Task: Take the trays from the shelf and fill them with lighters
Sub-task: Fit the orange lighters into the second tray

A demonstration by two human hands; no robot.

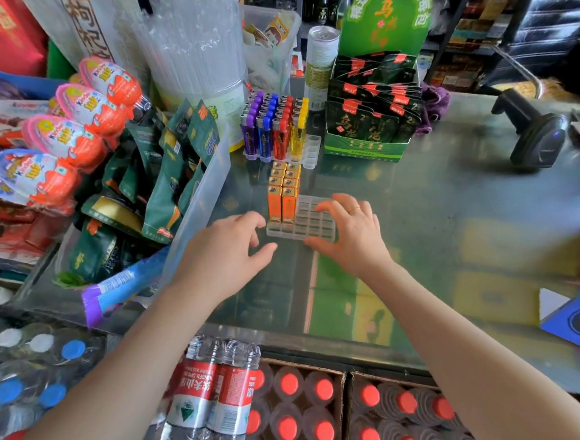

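Note:
A clear plastic tray (307, 220) lies on the glass counter, its left columns filled with several orange lighters (281, 193) standing upright. My right hand (348, 233) rests on the tray's right side, fingers curled over its empty slots. My left hand (229, 255) hovers just left of the tray with fingers apart, holding nothing. Behind it stands a second clear tray (311, 153) with several purple, blue, red and yellow lighters (272, 128); its right slots are empty.
A clear bin of green snack packs (162, 180) borders the left. A green display box of dark sachets (373, 111) stands behind on the right, with a black barcode scanner (533, 130) further right. Water bottles (211, 397) stand below the counter's front edge.

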